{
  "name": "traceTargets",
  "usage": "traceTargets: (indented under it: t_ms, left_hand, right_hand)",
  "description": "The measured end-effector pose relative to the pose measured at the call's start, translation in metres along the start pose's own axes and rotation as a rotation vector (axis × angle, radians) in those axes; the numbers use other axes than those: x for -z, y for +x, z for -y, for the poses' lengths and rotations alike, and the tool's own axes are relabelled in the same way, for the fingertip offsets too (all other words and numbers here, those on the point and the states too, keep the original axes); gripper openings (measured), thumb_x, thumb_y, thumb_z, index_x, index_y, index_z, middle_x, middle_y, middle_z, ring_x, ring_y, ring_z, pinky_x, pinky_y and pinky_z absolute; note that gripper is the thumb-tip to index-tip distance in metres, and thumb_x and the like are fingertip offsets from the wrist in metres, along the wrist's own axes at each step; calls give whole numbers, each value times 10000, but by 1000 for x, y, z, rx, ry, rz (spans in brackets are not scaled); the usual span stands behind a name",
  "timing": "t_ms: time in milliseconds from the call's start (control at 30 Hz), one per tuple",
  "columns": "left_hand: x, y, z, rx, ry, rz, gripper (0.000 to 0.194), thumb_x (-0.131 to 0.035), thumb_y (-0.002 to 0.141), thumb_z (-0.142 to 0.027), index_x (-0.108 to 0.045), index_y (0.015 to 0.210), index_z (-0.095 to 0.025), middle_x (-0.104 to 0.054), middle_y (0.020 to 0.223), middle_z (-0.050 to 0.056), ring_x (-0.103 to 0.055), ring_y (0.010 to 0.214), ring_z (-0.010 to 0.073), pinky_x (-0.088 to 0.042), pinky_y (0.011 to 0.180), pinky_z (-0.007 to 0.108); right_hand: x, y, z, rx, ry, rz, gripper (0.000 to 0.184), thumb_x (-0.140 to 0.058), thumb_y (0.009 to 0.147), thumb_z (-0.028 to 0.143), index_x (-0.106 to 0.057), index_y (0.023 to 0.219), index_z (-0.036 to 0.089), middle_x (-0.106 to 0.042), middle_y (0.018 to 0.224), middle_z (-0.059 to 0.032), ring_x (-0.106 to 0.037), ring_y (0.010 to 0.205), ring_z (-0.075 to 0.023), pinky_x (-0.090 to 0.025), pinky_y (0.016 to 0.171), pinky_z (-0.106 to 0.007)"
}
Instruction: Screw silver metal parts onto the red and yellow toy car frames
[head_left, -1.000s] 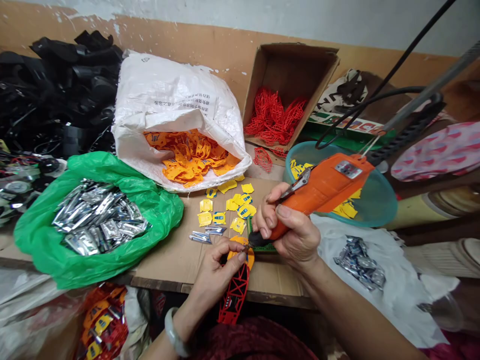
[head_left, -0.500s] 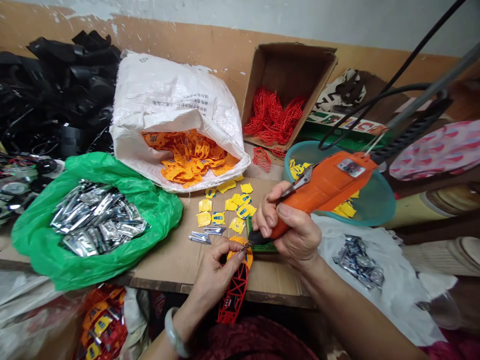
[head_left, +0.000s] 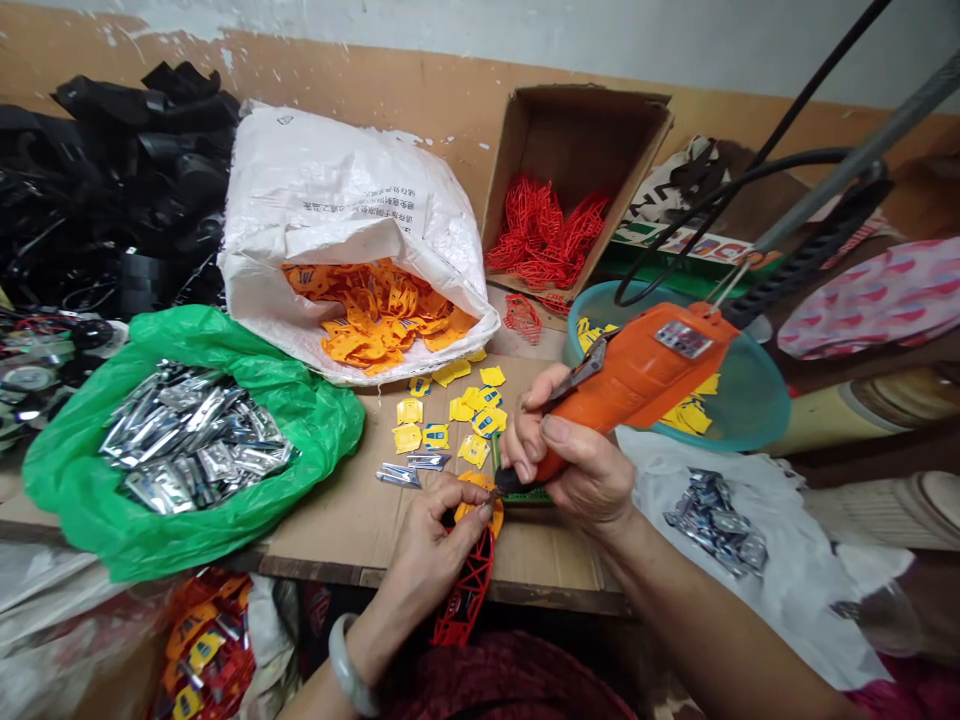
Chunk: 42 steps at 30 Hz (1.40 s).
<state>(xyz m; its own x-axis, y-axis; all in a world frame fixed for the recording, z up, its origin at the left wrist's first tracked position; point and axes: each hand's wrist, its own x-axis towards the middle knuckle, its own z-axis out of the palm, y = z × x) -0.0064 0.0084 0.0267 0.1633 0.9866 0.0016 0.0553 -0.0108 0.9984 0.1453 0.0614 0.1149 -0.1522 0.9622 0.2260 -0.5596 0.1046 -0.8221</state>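
Yellow-orange plastic piece [head_left: 478,503] sits right at your left hand [head_left: 431,545], joined at its lower end to a red lattice frame [head_left: 463,590] that hangs down past the table edge. Your left fingertips [head_left: 484,512] press together and pinch the piece and frame, with a jade bangle [head_left: 343,665] on that wrist. Your right hand [head_left: 581,470] wraps closed around an orange electric driver [head_left: 637,380], fingers curled under its body and a metal lever [head_left: 581,373] lying just above them. The driver's black nose [head_left: 511,482] comes in just beside the pinched piece, at or touching its edge; the exact contact is hidden by your fingers. A black cord [head_left: 802,262] runs up and away from the driver's rear.

Directly under your right hand lies a green mesh strip [head_left: 525,495], on a cardboard sheet [head_left: 337,500]. Just beyond your grip, small yellow tags [head_left: 450,420] lie scattered. Farther ahead sits a white woven sack [head_left: 337,190] of orange pieces, beside a cardboard box [head_left: 577,130] of red frames. Left of your hands, a green plastic bag [head_left: 315,420] holds silver sachets. Beyond your right hand stands a teal basin [head_left: 757,420] with yellow pieces inside, and a white plastic sheet [head_left: 712,590] carries more sachets.
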Motion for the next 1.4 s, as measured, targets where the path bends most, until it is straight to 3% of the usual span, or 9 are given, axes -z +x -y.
traceTargets:
  t_ms: [167, 267, 333, 400, 467, 600, 1067, 1400]
  left_hand:
    - [2, -1, 2, 102, -96, -53, 166, -744, 845, -344, -782, 955, -225, -751, 975, 62, -658, 968, 247, -458, 909, 360]
    - [3, -1, 1, 234, -279, -110, 438, -807, 794, -377, -720, 1204, -250, -721, 1254, 76, -617, 1202, 276, -438, 1028, 374]
    - [2, -2, 0, 328, -435, -143, 622, -851, 746, -404, -642, 1311, -250, -702, 1298, 88, -640, 1180, 272, -485, 984, 370]
    - [0, -2, -3, 406, -546, -172, 667, -891, 693, -423, -631, 1271, -213, -736, 1198, 98, -701, 1001, 243, -541, 861, 345]
    - [-1, -2, -5, 461, -586, -181, 590, -913, 659, -434, -660, 1122, -169, -763, 1036, 86, -708, 814, 194, -552, 750, 306]
    - [-3, -3, -7, 526, -624, -186, 501, -929, 633, -450, -647, 923, -155, -734, 802, 22, -657, 633, 123, -522, 631, 240]
    - [-3, -2, -11, 512, -622, -206, 487, -932, 621, -441, -629, 883, -165, -720, 716, -1, -639, 525, 124, -519, 564, 251]
    - [-6, 3, -13, 499, -622, -243, 467, -949, 591, -401, -653, 848, -147, -742, 728, 23, -656, 559, 129, -521, 571, 238]
  right_hand:
    - [0, 2, 5, 43, -2, -20, 188, -750, 796, 325, -641, 917, 231, -541, 539, 83, -502, 395, -105, -467, 491, -260]
    - [-1, 4, 11, 85, 11, -35, 178, -745, 783, 315, -644, 899, 224, -539, 537, 82, -500, 396, -105, -468, 497, -264]
    - [-1, 5, 13, 96, 9, -31, 172, -741, 784, 307, -642, 897, 222, -545, 538, 81, -500, 394, -104, -466, 497, -265]
    - [0, 3, 11, 97, 0, -17, 173, -736, 794, 309, -637, 909, 225, -543, 536, 82, -498, 393, -105, -453, 486, -261]
    - [0, 1, 7, 89, -17, -5, 180, -735, 810, 318, -632, 928, 230, -542, 540, 82, -502, 399, -108, -453, 484, -262]
    - [1, -5, -1, 77, -52, -3, 207, -753, 826, 337, -622, 951, 238, -549, 561, 82, -515, 421, -112, -473, 497, -268]
    - [5, -10, -9, 12, -87, 13, 258, -762, 842, 362, -562, 963, 252, -542, 587, 88, -523, 453, -108, -469, 512, -256]
    - [8, -14, -12, 15, -95, 108, 219, -753, 864, 334, -558, 910, 247, -519, 621, 89, -507, 467, -94, -476, 568, -283]
